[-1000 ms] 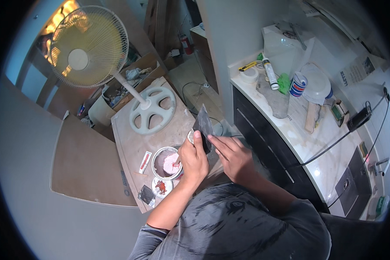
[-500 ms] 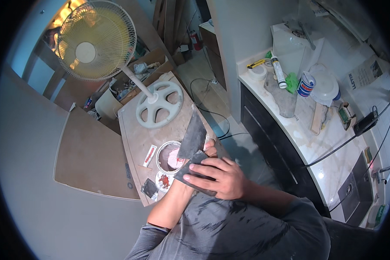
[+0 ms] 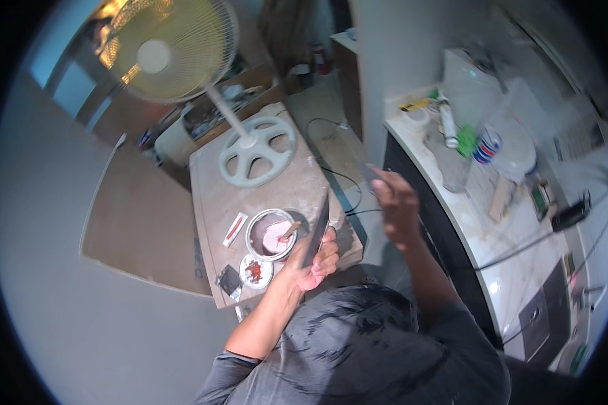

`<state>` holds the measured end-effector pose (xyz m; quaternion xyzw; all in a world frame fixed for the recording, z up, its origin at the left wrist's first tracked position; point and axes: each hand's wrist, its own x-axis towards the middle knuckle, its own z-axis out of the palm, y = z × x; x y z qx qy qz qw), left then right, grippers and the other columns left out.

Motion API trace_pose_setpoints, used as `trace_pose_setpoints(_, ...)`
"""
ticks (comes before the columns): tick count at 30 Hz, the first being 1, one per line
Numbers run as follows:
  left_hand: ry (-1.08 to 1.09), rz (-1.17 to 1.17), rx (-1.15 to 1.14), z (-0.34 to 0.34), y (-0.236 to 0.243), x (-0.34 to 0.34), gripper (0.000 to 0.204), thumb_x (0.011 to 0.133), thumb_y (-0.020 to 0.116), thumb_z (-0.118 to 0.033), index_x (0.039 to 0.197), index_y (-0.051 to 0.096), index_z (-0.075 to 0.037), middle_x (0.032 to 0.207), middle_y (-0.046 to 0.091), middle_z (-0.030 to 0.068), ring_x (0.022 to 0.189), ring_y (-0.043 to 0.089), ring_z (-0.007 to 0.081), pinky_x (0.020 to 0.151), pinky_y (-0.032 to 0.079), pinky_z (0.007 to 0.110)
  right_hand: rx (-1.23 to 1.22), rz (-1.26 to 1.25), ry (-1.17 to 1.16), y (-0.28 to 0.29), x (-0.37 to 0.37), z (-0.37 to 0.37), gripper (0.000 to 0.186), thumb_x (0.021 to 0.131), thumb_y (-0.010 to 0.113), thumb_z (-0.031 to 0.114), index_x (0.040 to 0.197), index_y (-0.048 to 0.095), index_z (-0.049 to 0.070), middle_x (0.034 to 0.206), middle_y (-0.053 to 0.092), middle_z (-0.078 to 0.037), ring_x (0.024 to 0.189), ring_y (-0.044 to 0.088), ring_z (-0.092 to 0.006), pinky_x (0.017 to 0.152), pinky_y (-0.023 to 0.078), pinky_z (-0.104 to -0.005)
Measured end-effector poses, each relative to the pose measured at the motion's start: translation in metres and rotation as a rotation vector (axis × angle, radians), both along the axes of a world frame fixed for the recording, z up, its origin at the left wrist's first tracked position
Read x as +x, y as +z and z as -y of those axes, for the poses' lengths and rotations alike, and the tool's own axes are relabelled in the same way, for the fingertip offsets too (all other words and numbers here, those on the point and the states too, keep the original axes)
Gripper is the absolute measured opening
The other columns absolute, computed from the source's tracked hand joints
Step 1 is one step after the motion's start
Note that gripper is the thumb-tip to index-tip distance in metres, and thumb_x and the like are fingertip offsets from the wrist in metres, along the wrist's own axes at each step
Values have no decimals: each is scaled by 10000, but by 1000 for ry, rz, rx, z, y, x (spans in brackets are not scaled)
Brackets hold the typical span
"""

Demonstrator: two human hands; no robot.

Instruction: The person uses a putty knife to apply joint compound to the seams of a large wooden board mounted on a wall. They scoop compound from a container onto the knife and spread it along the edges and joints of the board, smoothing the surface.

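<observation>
My left hand grips a dark putty blade that stands nearly upright at the front of a wooden board table. Up and to the right, my right hand is blurred, its fingers closed on a second dark blade. Just left of the left hand sit a tub of pale pink paste with a stick in it and a round white lid smeared with red-brown. A red-and-white tube and a dark square piece lie beside them.
A standing fan rises from its base on the table's back. A white counter on the right holds a can, cartridge, cable and sink. A brown board is at left; cables cross the floor.
My right hand has lifted its blade away from the left hand's blade and moved up to the right. The left hand's blade now shows nearly edge-on. The view has shifted slightly.
</observation>
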<state>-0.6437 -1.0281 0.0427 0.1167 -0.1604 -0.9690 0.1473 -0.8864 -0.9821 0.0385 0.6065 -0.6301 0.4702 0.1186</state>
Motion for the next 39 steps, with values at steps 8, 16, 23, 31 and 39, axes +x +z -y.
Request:
trace_pose_setpoints(8, 550, 548, -328, -10, -15, 104, 241, 1035, 599, -301, 1173, 629, -106, 1035, 671, -28, 898, 652, 62, 704, 578, 249, 58, 1329, 162, -17, -27, -54, 374, 974, 630, 155, 1321, 566, 32, 1192, 647, -99, 1053, 655, -187, 935, 534, -342)
trace_pose_setpoints(16, 1318, 1118, -61, 14, -176, 366, 334, 954, 562, -22, 1281, 531, -85, 1085, 653, 93, 991, 650, 202, 767, 565, 335, 475, 1368, 285, -39, 49, -28, 428, 854, 491, 78, 1263, 609, 31, 1079, 626, -66, 928, 631, -152, 860, 530, -288)
trace_pose_setpoints(23, 960, 1877, -541, 60, -243, 398, 502, 785, 531, 86, 1268, 557, -48, 1096, 679, 224, 1075, 644, 396, 926, 513, 448, 569, 1165, 437, -8, 140, -8, 415, 868, 492, -46, 1267, 593, 10, 985, 638, -29, 902, 593, -86, 845, 459, -246)
trace_pose_setpoints(31, 721, 2013, -1119, 67, -275, 407, 649, 802, 698, -83, 1420, 502, -103, 1460, 433, 217, 1392, 403, 390, 1128, 351, 543, 656, 1125, 290, -23, 197, -47, 419, 871, 474, -81, 1265, 595, -7, 1057, 670, -69, 929, 624, -112, 868, 474, -249)
trace_pose_setpoints(39, 127, 1724, -1622, 90, -273, 408, 928, 600, 932, -370, 1390, 519, -108, 1426, 451, 149, 1411, 379, 335, 1181, 274, 586, 656, 1094, 173, -20, 231, -76, 424, 849, 482, -100, 1245, 607, -11, 1073, 663, -65, 965, 611, -119, 896, 460, -247)
